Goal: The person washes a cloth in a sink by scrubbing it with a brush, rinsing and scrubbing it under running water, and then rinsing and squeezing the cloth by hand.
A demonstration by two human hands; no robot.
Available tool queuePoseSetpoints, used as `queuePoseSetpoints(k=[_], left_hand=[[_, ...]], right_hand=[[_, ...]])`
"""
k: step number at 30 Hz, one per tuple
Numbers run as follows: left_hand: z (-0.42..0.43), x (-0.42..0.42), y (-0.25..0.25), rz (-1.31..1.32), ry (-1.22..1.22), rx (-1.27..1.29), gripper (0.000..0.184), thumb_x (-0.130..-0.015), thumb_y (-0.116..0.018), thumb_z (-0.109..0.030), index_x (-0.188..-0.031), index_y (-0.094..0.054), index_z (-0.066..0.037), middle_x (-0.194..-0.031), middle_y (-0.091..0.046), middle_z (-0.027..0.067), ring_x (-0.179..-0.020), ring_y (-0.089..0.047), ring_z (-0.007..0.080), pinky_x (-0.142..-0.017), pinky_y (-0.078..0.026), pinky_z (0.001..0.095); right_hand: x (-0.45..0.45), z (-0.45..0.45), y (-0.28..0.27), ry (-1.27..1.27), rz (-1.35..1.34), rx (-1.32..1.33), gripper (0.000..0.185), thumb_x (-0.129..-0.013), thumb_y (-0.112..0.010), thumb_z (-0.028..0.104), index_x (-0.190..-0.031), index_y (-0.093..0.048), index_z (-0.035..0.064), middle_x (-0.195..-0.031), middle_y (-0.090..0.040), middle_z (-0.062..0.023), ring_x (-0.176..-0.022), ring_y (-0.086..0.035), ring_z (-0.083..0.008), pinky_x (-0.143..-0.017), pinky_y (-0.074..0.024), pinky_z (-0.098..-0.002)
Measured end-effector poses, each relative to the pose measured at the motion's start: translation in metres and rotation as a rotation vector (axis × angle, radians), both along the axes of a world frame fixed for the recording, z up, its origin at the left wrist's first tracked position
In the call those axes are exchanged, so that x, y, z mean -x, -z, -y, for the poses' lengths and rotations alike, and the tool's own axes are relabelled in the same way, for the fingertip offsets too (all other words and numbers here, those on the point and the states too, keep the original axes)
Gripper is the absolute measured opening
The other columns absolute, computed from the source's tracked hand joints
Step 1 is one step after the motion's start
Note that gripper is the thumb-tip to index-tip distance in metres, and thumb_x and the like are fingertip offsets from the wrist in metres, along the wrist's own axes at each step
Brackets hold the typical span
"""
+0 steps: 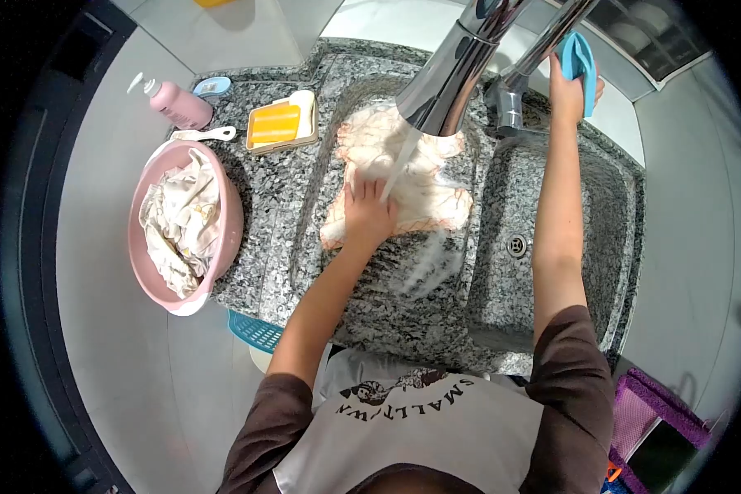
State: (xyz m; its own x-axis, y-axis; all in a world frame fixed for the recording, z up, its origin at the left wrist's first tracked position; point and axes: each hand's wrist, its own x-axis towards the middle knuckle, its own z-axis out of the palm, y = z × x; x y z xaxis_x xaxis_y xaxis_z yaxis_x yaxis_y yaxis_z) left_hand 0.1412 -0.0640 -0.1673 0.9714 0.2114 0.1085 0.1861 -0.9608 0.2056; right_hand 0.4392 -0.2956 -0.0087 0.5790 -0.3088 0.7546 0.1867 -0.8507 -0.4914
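Note:
My left hand (pixel 370 212) presses flat, fingers spread, on a wet white garment (pixel 436 198) with orange-pink edging. The garment lies spread on the granite washing slab (pixel 313 255). A stream of water (pixel 403 156) falls from the chrome faucet (pixel 445 74) onto the cloth beside my fingers. At the upper right, my right hand (pixel 570 97) is closed around a light-blue folded, curved piece (pixel 580 70) beside the faucet's rear pipe. What this piece is cannot be made out.
A pink basin (pixel 232 214) of white laundry stands left. Behind it are a pink pump bottle (pixel 181 105), a white brush (pixel 214 134), a blue-backed brush (pixel 214 86) and a dish (pixel 259 150) with orange soap (pixel 273 123). A granite sink (pixel 510 305) with a drain (pixel 516 245) lies right.

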Motion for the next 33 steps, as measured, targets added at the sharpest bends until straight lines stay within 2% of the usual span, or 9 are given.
queuePoseSetpoints(k=[8,12,15,17,21,23,26,31,33], left_hand=[[-0.002,-0.028,0.022,0.188,-0.001,0.187,0.024,-0.084,-0.050,-0.028,-0.095,-0.053,-0.007,-0.090,-0.054,0.0097,-0.087,-0.052,0.0298,-0.078,-0.040,0.0460],[0.010,-0.036,0.010,0.129,0.180,0.251,0.019,-0.085,-0.051,-0.027,-0.094,-0.052,-0.011,-0.090,-0.054,0.0071,-0.081,-0.054,0.0289,-0.069,-0.044,0.0434],[0.005,-0.034,0.007,0.073,0.161,0.977,0.017,-0.085,-0.050,-0.024,-0.097,-0.052,-0.012,-0.091,-0.054,0.0085,-0.077,-0.055,0.0302,-0.062,-0.045,0.0430],[0.001,-0.026,-0.017,0.109,0.216,0.392,0.017,-0.083,-0.052,-0.024,-0.086,-0.057,-0.008,-0.086,-0.058,0.0128,-0.076,-0.058,0.0321,-0.065,-0.048,0.0410],[-0.006,-0.003,-0.031,-0.019,0.223,0.204,0.024,-0.085,-0.050,-0.026,-0.096,-0.057,-0.005,-0.105,-0.057,0.0124,-0.088,-0.057,0.0306,-0.075,-0.046,0.0406],[-0.018,0.011,-0.003,0.217,0.382,-0.019,0.037,-0.086,-0.047,-0.029,-0.110,-0.054,-0.002,-0.121,-0.050,0.0137,-0.103,-0.051,0.0305,-0.090,-0.039,0.0424],[-0.031,0.032,-0.012,-0.068,0.340,0.124,0.046,-0.086,-0.044,-0.036,-0.117,-0.052,-0.003,-0.127,-0.046,0.0175,-0.120,-0.039,0.0338,-0.103,-0.024,0.0462],[-0.045,0.049,-0.023,-0.052,0.392,0.155,0.048,-0.087,-0.041,-0.035,-0.118,-0.051,0.000,-0.128,-0.044,0.0194,-0.122,-0.038,0.0328,-0.104,-0.024,0.0454],[-0.044,0.051,-0.019,0.010,0.397,0.142,0.048,-0.087,-0.041,-0.035,-0.118,-0.050,0.000,-0.128,-0.044,0.0193,-0.123,-0.037,0.0324,-0.104,-0.024,0.0452]], right_hand=[[0.029,0.006,-0.013,-0.034,0.075,0.111,0.080,-0.060,-0.073,0.055,-0.117,-0.049,0.0038,-0.107,-0.045,-0.0199,-0.104,-0.044,-0.0359,-0.089,-0.0372,-0.0453],[0.100,0.005,-0.035,-0.317,0.030,0.088,0.077,-0.062,-0.072,0.046,-0.121,-0.047,0.0036,-0.101,-0.049,-0.0174,-0.095,-0.052,-0.0331,-0.083,-0.0429,-0.0429],[0.169,-0.020,-0.025,-0.649,-0.209,-0.068,0.069,-0.068,-0.068,0.042,-0.119,-0.051,-0.0012,-0.097,-0.055,-0.0197,-0.098,-0.053,-0.0310,-0.084,-0.0453,-0.0419],[0.196,-0.037,0.003,-0.738,-0.276,0.322,0.053,-0.076,-0.062,0.039,-0.110,-0.057,-0.0005,-0.104,-0.056,-0.0225,-0.091,-0.056,-0.0328,-0.086,-0.0448,-0.0407],[0.240,-0.100,0.034,-0.830,-0.771,0.195,0.053,-0.079,-0.059,0.036,-0.115,-0.048,-0.0010,-0.110,-0.050,-0.0256,-0.103,-0.050,-0.0372,-0.087,-0.0420,-0.0415],[0.239,-0.127,0.063,-0.866,-0.739,0.266,0.051,-0.081,-0.057,0.035,-0.114,-0.046,-0.0031,-0.111,-0.050,-0.0278,-0.100,-0.052,-0.0385,-0.083,-0.0431,-0.0420],[0.241,-0.161,0.057,-0.813,-1.066,0.358,0.047,-0.083,-0.054,0.031,-0.115,-0.044,-0.0022,-0.106,-0.053,-0.0264,-0.093,-0.055,-0.0392,-0.075,-0.0457,-0.0451],[0.254,-0.167,0.102,-0.857,-0.700,0.605,0.046,-0.083,-0.051,0.031,-0.118,-0.043,0.0030,-0.101,-0.057,-0.0212,-0.087,-0.057,-0.0380,-0.071,-0.0477,-0.0451],[0.258,-0.166,0.101,-0.845,-0.832,0.560,0.046,-0.083,-0.051,0.031,-0.119,-0.043,0.0033,-0.102,-0.057,-0.0213,-0.088,-0.057,-0.0383,-0.072,-0.0474,-0.0452]])
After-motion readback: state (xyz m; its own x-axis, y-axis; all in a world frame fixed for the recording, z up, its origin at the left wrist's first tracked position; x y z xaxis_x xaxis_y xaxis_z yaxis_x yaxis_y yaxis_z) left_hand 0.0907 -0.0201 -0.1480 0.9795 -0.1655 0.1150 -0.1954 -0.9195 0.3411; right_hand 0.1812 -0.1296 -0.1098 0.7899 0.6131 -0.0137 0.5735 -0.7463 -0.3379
